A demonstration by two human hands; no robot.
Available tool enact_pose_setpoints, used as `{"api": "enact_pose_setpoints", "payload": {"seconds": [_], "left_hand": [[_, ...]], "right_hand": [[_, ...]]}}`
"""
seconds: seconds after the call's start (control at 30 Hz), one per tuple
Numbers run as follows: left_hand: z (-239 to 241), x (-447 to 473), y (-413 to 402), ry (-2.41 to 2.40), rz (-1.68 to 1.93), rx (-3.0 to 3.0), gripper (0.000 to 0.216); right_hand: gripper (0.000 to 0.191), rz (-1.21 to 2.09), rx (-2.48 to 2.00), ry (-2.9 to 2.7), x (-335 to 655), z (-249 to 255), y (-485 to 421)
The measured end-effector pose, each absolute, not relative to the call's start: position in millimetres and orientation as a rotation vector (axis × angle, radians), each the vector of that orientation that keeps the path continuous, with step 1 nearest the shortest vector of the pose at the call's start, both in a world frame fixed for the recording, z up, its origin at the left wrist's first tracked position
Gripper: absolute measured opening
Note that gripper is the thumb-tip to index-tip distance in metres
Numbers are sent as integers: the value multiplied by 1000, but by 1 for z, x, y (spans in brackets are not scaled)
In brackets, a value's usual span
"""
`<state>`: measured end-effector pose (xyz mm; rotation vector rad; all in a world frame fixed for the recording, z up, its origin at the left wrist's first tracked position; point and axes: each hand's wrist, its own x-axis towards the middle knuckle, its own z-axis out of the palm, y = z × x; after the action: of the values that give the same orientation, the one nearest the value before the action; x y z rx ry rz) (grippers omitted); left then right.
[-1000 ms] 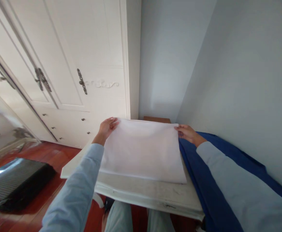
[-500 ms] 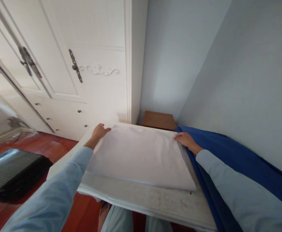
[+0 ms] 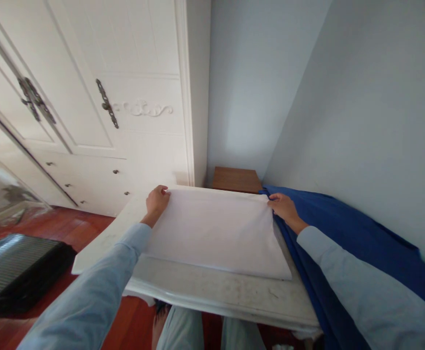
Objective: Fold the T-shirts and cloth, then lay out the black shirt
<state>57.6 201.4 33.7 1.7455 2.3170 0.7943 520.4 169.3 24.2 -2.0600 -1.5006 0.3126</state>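
Observation:
A folded white cloth (image 3: 215, 231) lies flat on a white tabletop (image 3: 212, 291). My left hand (image 3: 156, 200) is closed on the cloth's far left corner. At the far right corner, my right hand (image 3: 284, 208) pinches the cloth's edge. Both arms wear light blue sleeves. A blue fabric (image 3: 347, 233) lies along the table's right side, just under and beside my right hand.
A white wardrobe (image 3: 88, 97) with metal handles stands at the left. A small brown wooden stand (image 3: 237, 179) sits behind the table in the corner. A black ribbed case (image 3: 11, 270) lies on the red wood floor at the left. A grey wall runs along the right.
Both hands went from lying on the cloth's far corners to gripping them. The cloth's far edge has shifted slightly toward me.

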Motion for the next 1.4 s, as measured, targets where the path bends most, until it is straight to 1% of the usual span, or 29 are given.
{"api": "enact_pose_setpoints", "payload": {"seconds": [0.07,0.17,0.23,0.33,0.43,0.53,0.63,0.8,0.93,1.03,1.1,1.17,1.27,1.4], "left_hand": [[35,62,200,2341,657,1764,43],[33,64,193,2371,566,1923,53],[26,60,185,2238,537,2175,57],[12,50,173,1905,349,2489,64],[-1,41,163,1783,165,2516,67],[-5,34,155,1812,119,2451,66],[-1,27,150,1812,121,2418,65],[10,16,140,1855,104,2345,66],[15,23,125,1894,170,2366,73],[12,40,106,1649,257,2575,72],[6,48,94,1465,223,2657,69],[0,49,85,1411,153,2670,67],[-4,39,80,1494,110,2629,63],[-2,23,77,1512,157,2601,62]], "right_hand": [[32,244,-2129,-1579,517,21,168],[39,-12,-2099,-1722,501,25,159],[42,-173,-1949,-1851,485,29,150],[43,-262,-1622,-2164,462,26,135],[48,-159,-1428,-2443,450,7,126],[63,42,-1506,-2532,454,-15,125],[70,139,-1593,-2515,471,-23,127],[71,134,-1592,-2525,493,-11,123],[72,139,-1517,-2519,476,1,95],[74,129,-1380,-2577,446,2,58],[78,141,-1284,-2680,429,-1,32],[82,160,-1238,-2774,425,-5,11],[80,177,-1296,-2791,444,-9,-6],[77,220,-1378,-2763,483,-8,-14]]}}
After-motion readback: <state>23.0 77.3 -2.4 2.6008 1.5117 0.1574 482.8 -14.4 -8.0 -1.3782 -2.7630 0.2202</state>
